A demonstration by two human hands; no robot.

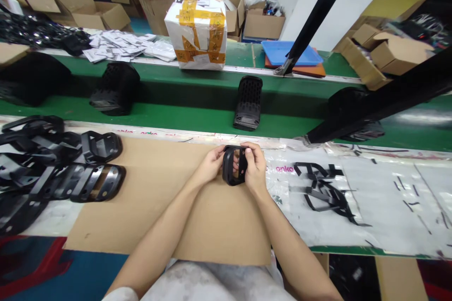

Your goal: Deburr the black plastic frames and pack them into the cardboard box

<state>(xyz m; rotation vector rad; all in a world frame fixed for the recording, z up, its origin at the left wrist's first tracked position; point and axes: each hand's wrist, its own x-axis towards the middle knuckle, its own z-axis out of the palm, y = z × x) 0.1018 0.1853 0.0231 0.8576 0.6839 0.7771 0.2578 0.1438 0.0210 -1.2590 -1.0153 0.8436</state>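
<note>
Your left hand (pixel 211 163) and right hand (pixel 256 164) are holding the black frame (pixel 231 165) upright between them, above the cardboard sheet (pixel 141 197). Your left fingers are closing on its upper left edge, and some fingertips are showing through its opening. Your right thumb is pressing the near face by the upper right corner, while the index finger is reaching along the top edge; the frame is sitting between the two sets of fingers. Black frames (pixel 99 182) are lying piled to your left, and loose black strips (pixel 326 193) are lying to your right.
</note>
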